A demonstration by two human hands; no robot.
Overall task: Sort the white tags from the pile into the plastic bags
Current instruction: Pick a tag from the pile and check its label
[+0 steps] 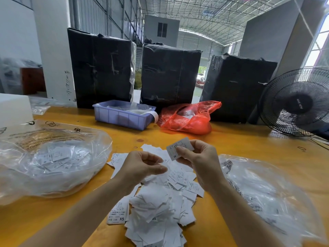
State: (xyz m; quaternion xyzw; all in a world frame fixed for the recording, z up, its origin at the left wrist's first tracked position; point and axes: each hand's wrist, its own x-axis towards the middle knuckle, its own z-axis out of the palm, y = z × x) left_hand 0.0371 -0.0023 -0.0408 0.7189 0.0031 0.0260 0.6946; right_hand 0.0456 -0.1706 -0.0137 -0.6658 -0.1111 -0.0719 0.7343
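right hand [199, 163] pinched small white printed paper tag [179, 148]; left hand [142, 166] fingers curled, pinched thin white tag [162, 164] above white tag pile [160, 202] on orange table [240, 145].

White tags [156, 202] with black print, orange table [231, 145], red bag [188, 118], lavender bin [122, 116], black parcels [169, 73]

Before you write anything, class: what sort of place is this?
Probably a warehouse or packing shed: a high metal-truss roof, big black-wrapped bales behind the table, and a pile of size tags being sorted into bags.
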